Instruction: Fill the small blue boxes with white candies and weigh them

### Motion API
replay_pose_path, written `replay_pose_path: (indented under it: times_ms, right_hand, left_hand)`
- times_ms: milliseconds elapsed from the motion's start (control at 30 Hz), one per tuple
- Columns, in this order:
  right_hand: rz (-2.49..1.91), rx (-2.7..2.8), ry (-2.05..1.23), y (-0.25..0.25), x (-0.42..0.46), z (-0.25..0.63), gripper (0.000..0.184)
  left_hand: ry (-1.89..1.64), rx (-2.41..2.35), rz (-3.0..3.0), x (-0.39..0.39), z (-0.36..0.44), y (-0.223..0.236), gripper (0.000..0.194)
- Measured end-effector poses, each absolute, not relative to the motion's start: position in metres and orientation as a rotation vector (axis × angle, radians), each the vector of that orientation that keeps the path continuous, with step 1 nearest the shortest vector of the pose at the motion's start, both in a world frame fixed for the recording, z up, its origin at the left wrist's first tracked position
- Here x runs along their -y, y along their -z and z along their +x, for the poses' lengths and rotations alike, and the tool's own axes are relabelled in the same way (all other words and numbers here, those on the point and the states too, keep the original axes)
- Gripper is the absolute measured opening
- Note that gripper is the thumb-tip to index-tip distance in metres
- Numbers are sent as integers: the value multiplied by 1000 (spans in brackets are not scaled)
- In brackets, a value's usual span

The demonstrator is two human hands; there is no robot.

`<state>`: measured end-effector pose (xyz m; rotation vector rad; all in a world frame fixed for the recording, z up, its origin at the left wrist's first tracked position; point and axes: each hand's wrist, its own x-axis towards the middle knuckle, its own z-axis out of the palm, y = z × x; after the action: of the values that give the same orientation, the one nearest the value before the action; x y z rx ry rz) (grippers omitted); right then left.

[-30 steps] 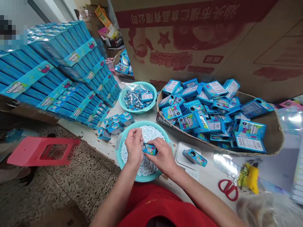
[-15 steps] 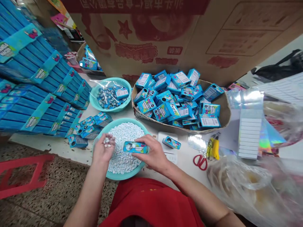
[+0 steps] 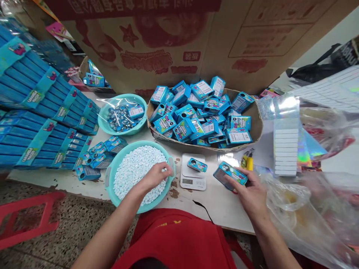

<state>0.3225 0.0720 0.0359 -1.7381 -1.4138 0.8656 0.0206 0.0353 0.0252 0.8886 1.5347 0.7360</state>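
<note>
Left hand (image 3: 159, 174): palm down over the right side of the turquoise basin (image 3: 110, 188), forearm slanting up from lower left, fingers bunched and curled inward; whether they pinch any white candies (image 3: 131, 168) cannot be determined. Right hand (image 3: 251, 188): well apart to the right, forearm rising from lower right, thumb and fingers gripping the near end of a blue candy box (image 3: 230, 174), its round opening facing up. Between the hands, a digital scale (image 3: 187, 182) bears a second blue box (image 3: 197, 165).
</note>
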Motion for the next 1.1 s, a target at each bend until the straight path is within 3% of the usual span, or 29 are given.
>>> replay_pose_path:
  times_ms: [367, 567, 767, 933, 1100]
  right_hand:
    - [-1685, 1256, -944, -15, -69, 333, 51]
    - [-1727, 1235, -919, -13, -65, 337, 53]
    - [-1730, 1249, -938, -14, -72, 331, 53]
    - [-1723, 1261, -955, -8, -75, 331, 52]
    - [-1755, 1245, -1000, 0, -74, 334, 54]
  left_hand:
    - [-135, -1695, 1814, -102, 98, -19, 23]
    - [-80, -1684, 1907, -106, 95, -19, 31]
    - [-413, -1639, 1744, -109, 96, -11, 25]
    - [-891, -1587, 1069, -99, 78, -10, 4]
    - [-977, -1684, 786, -59, 19, -19, 25]
